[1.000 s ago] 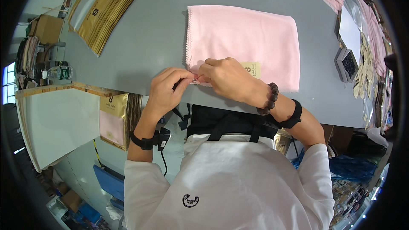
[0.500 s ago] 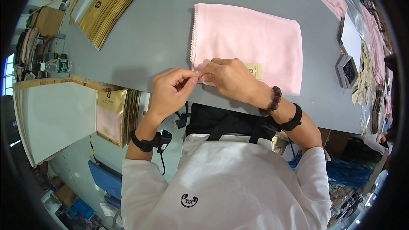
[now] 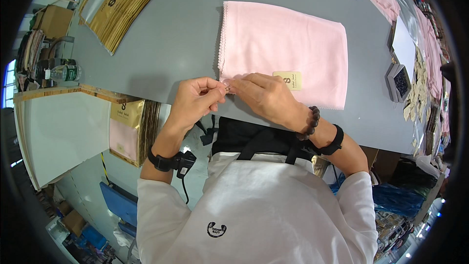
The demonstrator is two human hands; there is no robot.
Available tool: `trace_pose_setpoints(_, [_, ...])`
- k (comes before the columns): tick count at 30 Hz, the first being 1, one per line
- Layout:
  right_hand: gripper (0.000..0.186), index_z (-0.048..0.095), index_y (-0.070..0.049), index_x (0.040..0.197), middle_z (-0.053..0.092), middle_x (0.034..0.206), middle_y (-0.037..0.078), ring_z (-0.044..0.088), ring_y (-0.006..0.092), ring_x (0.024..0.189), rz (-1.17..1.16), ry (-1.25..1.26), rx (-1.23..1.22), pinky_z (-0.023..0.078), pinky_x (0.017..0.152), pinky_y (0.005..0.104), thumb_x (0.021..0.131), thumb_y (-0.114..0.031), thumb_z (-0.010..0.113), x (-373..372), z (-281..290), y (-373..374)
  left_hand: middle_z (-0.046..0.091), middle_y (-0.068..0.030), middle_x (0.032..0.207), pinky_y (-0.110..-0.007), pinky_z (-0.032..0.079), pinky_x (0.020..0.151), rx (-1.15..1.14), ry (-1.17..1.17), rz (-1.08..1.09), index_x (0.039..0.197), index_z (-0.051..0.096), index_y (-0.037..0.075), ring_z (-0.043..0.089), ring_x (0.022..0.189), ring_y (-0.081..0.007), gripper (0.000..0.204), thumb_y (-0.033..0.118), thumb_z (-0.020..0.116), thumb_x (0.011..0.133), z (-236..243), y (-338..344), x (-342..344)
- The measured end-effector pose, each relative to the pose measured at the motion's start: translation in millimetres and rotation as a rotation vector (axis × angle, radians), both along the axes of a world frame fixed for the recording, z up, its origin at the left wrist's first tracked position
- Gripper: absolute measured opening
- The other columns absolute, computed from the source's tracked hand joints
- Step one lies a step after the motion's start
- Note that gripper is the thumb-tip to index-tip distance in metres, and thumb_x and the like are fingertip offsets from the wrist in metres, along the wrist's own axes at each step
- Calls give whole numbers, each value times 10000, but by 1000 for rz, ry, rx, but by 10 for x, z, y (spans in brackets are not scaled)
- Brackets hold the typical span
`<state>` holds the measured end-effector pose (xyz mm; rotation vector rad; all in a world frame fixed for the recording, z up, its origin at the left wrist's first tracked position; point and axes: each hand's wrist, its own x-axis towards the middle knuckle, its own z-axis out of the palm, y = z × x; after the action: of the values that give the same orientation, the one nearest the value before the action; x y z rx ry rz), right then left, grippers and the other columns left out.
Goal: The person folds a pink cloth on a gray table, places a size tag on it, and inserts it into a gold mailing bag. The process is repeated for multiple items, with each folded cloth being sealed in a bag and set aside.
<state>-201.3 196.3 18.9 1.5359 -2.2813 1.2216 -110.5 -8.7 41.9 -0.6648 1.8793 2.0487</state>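
A folded pink cloth [image 3: 283,34] with a scalloped trim down its left side lies flat in front of me. At its near left corner my left hand [image 3: 198,99] is closed, thumb and forefinger pinched on the gathered edge. My right hand [image 3: 266,95] reaches over the cloth from the right, its fingers closed on that same corner. Between the fingertips shows a small, thin dark thing [image 3: 227,88], too tiny to name. A cream tag [image 3: 293,81] with dark print lies on the cloth, partly behind my right hand.
Gold and clear packets [image 3: 122,10] lie stacked at the far left of the grey table [image 3: 171,29]. Below the table's left edge stand more packets [image 3: 129,132] beside a white board [image 3: 66,139]. An open box of small dark pieces [image 3: 399,83] and cream tags [image 3: 416,85] lie right.
My right hand has turned slightly and its fingers now stretch further over the corner. My left fingers have curled in more. The cream tag shows more fully.
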Motion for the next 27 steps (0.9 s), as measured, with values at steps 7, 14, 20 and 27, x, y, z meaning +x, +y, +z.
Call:
trace_pose_setpoints(7, [211,752,-65,1067,722,908,47,711,234,745,13,-109,25,576,585,359,856,-74,745,-7,4,-14,708,-42,787,-173,380,479,-43,57,-13,976,736,4,566,599,-34,111,112,724,954,-31,61,18])
trace_pose_setpoints(14, [190,771,-132,1053,697,1023,30,690,204,817,-62,-173,-16,572,582,348,874,-194,783,39,-1,-57,698,-28,781,-216,486,577,-172,100,7,947,728,-24,615,663,-64,97,70,720,928,-16,-129,59])
trace_pose_setpoints(20, [148,762,-175,1024,649,1113,-4,663,178,950,-93,26,192,570,570,335,876,-183,762,111,10,-88,701,-13,777,-252,515,628,-580,66,-120,969,726,-15,616,656,-83,125,106,714,939,49,-549,-95])
trace_pose_setpoints(27, [140,789,-160,1005,665,1085,3,699,203,871,-136,-82,157,581,606,356,865,-161,788,-87,52,186,683,-214,1281,-449,511,993,-1745,486,360,1245,697,32,651,1189,-349,334,186,676,950,-125,-2547,-644])
